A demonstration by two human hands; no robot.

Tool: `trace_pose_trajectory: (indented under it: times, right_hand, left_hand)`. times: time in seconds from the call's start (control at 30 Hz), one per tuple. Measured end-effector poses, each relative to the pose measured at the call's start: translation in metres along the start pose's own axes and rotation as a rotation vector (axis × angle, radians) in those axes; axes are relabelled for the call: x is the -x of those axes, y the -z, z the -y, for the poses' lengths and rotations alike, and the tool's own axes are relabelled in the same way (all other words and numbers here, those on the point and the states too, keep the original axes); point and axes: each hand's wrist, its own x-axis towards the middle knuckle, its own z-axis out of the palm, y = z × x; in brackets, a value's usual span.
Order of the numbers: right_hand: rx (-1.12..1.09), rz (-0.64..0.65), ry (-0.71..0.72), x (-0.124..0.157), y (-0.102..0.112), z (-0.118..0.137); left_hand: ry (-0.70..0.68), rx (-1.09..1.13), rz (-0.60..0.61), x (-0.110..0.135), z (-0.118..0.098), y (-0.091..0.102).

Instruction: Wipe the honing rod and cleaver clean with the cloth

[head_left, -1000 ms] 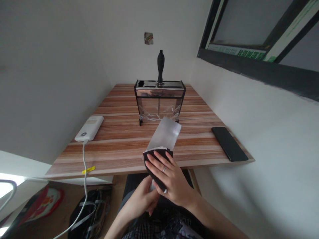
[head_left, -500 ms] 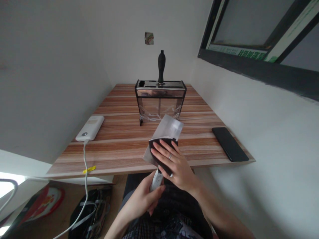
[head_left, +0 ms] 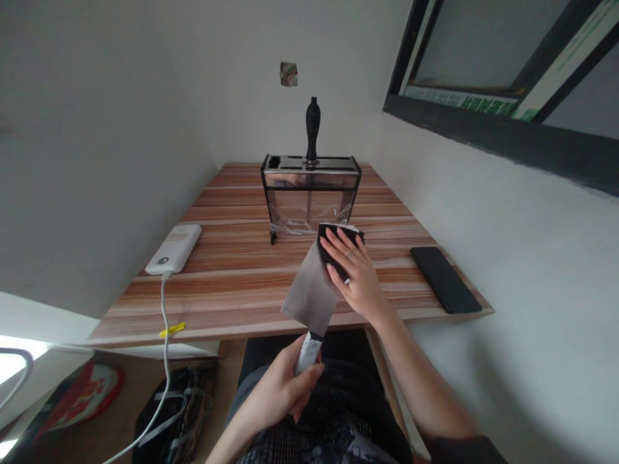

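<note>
My left hand is wrapped round the pale, worn handle of a cleaver. Its broad grey blade points away from me over the table's front edge. On the far end of the blade lies my right hand, fingers stretched and pressing a folded piece of black sandpaper with a white edge against the metal. That hand and the sandpaper cover the blade's upper right part.
Behind the blade stands a clear-sided knife holder with a black-handled tool upright in it. A white power bank with a cable is at left on the wooden table. A black phone lies at right.
My right hand has slid the sandpaper from near the handle up to the blade's far end, uncovering the lower blade. My left hand has barely moved.
</note>
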Motion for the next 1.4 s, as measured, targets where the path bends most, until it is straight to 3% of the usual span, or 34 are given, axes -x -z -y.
trace_pose_trajectory:
  times: [0.17, 0.5, 0.77, 1.03, 1.4]
  right_hand:
    - [0.007, -0.007, -0.027, 0.006, -0.005, 0.006]
    - [-0.063, 0.174, 0.099, 0.036, -0.004, 0.052]
    - [-0.119, 0.294, 0.216, 0.052, -0.002, 0.073]
    - [-0.086, 0.305, 0.306, 0.041, 0.004, 0.06]
    - [0.012, 0.173, 0.156, 0.013, 0.009, 0.018]
  left_hand:
    - [0.002, 0.014, 0.015, -0.001, 0.002, 0.0]
    - [0.01, 0.048, -0.035, -0.003, -0.001, 0.001]
    - [0.037, 0.033, -0.161, -0.005, 0.007, 0.004]
    - [0.001, 0.016, -0.139, -0.004, 0.005, 0.004]
    - [-0.011, 0.041, -0.008, -0.001, -0.002, 0.0]
